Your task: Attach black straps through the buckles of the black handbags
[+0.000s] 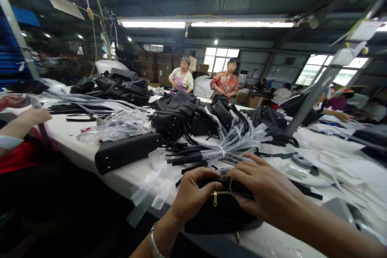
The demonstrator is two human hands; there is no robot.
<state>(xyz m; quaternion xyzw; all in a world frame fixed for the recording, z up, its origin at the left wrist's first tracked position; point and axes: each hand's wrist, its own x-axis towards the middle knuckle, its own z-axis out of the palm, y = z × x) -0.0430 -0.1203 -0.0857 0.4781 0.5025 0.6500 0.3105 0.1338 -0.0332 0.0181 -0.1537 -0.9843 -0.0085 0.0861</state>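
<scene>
A black bag [223,213] with a gold zipper pull lies at the table's front edge, below both hands. My left hand [196,191], with a silver bangle at its wrist, pinches the bag's upper part near the zipper. My right hand [256,185] has its thumb and fingers closed round a black strap piece with a gold-coloured metal ring, just right of the zipper. The two hands are close together. Part of the strap is hidden behind the fingers.
Bundled straps [223,151] in clear wrap lie beyond the hands. A long black bag [128,151] sits left on the white table [81,151], with piled black bags [187,113] behind. A person's hand [36,116] is at far left; two people stand across the table.
</scene>
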